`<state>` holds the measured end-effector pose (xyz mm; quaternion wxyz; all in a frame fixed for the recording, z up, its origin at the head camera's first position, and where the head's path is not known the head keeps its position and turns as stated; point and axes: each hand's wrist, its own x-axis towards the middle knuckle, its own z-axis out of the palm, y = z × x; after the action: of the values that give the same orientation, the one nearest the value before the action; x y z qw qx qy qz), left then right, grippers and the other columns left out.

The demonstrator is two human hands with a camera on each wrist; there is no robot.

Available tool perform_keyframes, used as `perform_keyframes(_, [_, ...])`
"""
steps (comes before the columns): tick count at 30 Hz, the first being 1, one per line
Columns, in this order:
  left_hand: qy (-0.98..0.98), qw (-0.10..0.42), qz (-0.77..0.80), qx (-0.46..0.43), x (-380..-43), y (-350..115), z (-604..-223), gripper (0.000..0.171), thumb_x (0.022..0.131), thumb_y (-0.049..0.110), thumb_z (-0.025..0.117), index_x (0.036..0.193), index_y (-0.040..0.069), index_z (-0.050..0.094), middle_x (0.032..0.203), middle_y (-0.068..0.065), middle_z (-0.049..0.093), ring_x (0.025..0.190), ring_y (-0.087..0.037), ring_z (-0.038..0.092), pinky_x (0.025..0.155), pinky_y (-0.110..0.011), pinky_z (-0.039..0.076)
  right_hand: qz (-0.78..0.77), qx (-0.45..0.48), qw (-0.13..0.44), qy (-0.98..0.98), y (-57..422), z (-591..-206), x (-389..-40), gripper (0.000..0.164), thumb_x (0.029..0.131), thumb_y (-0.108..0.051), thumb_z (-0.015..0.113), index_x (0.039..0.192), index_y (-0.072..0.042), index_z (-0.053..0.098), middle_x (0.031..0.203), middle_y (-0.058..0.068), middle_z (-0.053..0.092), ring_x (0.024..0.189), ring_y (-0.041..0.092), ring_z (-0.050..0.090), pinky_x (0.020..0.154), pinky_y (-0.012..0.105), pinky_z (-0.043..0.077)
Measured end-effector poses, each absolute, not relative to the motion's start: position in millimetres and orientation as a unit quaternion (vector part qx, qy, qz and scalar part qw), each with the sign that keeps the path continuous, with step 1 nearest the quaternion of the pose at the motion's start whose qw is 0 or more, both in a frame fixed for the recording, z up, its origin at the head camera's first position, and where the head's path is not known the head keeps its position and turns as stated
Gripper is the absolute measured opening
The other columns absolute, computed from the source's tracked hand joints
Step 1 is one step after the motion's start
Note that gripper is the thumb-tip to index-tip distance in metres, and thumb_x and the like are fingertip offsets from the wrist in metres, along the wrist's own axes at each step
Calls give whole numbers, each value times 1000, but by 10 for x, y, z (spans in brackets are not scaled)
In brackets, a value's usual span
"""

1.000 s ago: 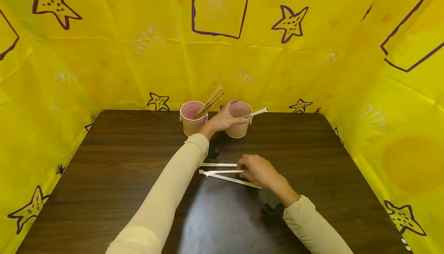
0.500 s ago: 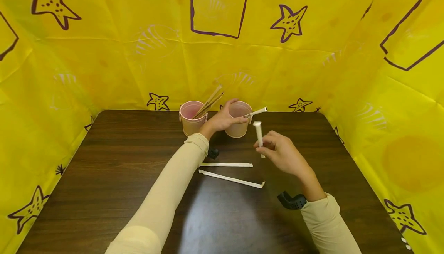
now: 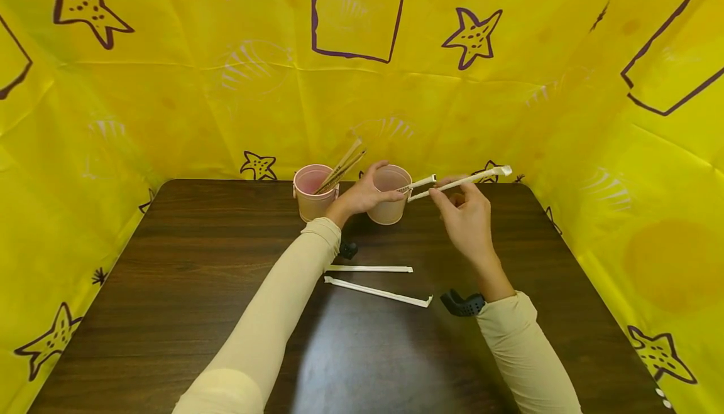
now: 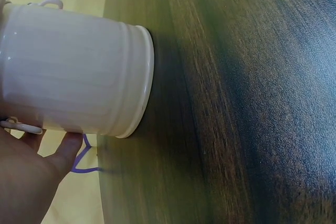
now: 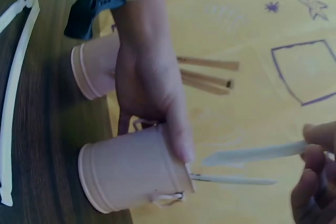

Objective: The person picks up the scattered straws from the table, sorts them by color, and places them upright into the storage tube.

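My left hand [image 3: 364, 197] holds the right-hand pink bucket [image 3: 387, 212] by its sides near the rim; in the left wrist view the bucket [image 4: 68, 72] stands on the table beside the thumb. One paper-wrapped straw [image 3: 421, 183] leans in that bucket. Another wrapped straw [image 3: 481, 175] is pinched between the thumb and fingers of my right hand [image 3: 466, 219], its lower end close to the bucket's rim. In the right wrist view this held straw [image 5: 257, 152] lies just above the one in the bucket [image 5: 236, 180]. Two more wrapped straws, one upper [image 3: 370, 269] and one lower [image 3: 379, 292], lie on the table.
A second pink bucket [image 3: 315, 205] stands left of the first, with several thin brown sticks [image 3: 342, 172] leaning in it. The dark wooden table [image 3: 186, 288] ends at a yellow patterned backdrop [image 3: 339, 106]. My left forearm [image 3: 271, 313] crosses the table.
My right hand has picked up one wrapped straw from the table and brought it up beside the right-hand bucket, turning it aslant. My left hand has stayed on the bucket.
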<state>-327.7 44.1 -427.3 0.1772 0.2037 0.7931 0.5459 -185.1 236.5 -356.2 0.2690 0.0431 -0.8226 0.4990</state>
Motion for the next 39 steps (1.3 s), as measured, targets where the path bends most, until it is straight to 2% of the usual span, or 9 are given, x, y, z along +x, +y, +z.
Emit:
perform_keyframes(5, [792, 179, 546, 205, -3279, 456, -4270, 104, 84, 45, 81, 162, 27, 15, 163, -21, 27, 150, -39, 33, 124, -58, 27, 508, 20, 305, -805, 2317, -3600, -2068, 17, 91, -5, 75, 105, 5, 70, 78, 12, 60, 45, -2, 40, 41, 13, 32])
perform_keyframes(10, [792, 179, 547, 204, -3281, 461, -4262, 103, 85, 44, 81, 162, 27, 15, 164, -21, 26, 150, -39, 33, 124, -58, 26, 511, 42, 309, -801, 2302, -3679, -2264, 18, 91, -10, 77, 103, 2, 72, 81, 21, 69, 44, -3, 45, 41, 13, 35])
perform_keyframes(17, [795, 180, 544, 201, -3285, 453, -4257, 103, 85, 46, 81, 162, 28, 15, 165, -21, 24, 152, -41, 30, 123, -59, 27, 482, 40, 311, -818, 2250, -3782, -2498, 18, 89, -11, 79, 101, 0, 73, 89, 18, 74, 56, -1, 51, 49, 10, 39])
perform_keyframes(21, [793, 182, 544, 204, -3279, 444, -4256, 104, 85, 46, 81, 163, 27, 13, 167, -20, 21, 153, -40, 27, 124, -60, 25, 486, 45, 293, -822, 2245, -3808, -2592, 20, 88, -11, 80, 102, 1, 74, 93, 19, 76, 59, -2, 55, 52, 10, 42])
perform_keyframes(25, [790, 185, 545, 209, -3265, 436, -4251, 104, 86, 46, 80, 163, 27, 13, 167, -20, 21, 153, -40, 27, 124, -60, 25, 493, 42, 258, -830, 2247, -3803, -2621, 21, 89, -14, 80, 103, 0, 74, 97, 20, 75, 52, -1, 51, 47, 13, 40])
perform_keyframes(28, [790, 187, 545, 210, -3257, 434, -4249, 103, 87, 46, 79, 163, 28, 13, 166, -20, 21, 153, -40, 28, 124, -60, 25, 486, 40, 239, -840, 2251, -3801, -2622, 22, 89, -16, 80, 104, -1, 74, 101, 19, 75, 53, 7, 50, 47, 16, 38])
perform_keyframes(33, [796, 191, 535, 209, -3259, 433, -4256, 102, 87, 50, 77, 163, 31, 12, 167, -19, 21, 154, -40, 27, 124, -60, 25, 477, 51, 218, -850, 2261, -3823, -2611, 29, 89, -16, 80, 112, 0, 70, 107, 20, 74, 75, 15, 63, 61, 14, 46])
perform_keyframes(35, [798, 194, 532, 207, -3260, 429, -4259, 102, 87, 52, 77, 162, 33, 11, 168, -19, 20, 154, -40, 26, 124, -61, 25, 472, 55, 214, -853, 2263, -3832, -2601, 33, 88, -15, 80, 115, 0, 68, 108, 20, 74, 79, 15, 65, 63, 14, 48])
perform_keyframes(39, [800, 192, 530, 205, -3266, 429, -4265, 104, 85, 54, 78, 162, 33, 12, 167, -19, 21, 154, -41, 27, 123, -62, 25, 468, 55, 198, -860, 2278, -3831, -2550, 41, 89, -20, 81, 122, -2, 64, 114, 20, 71, 77, 19, 65, 60, 16, 48])
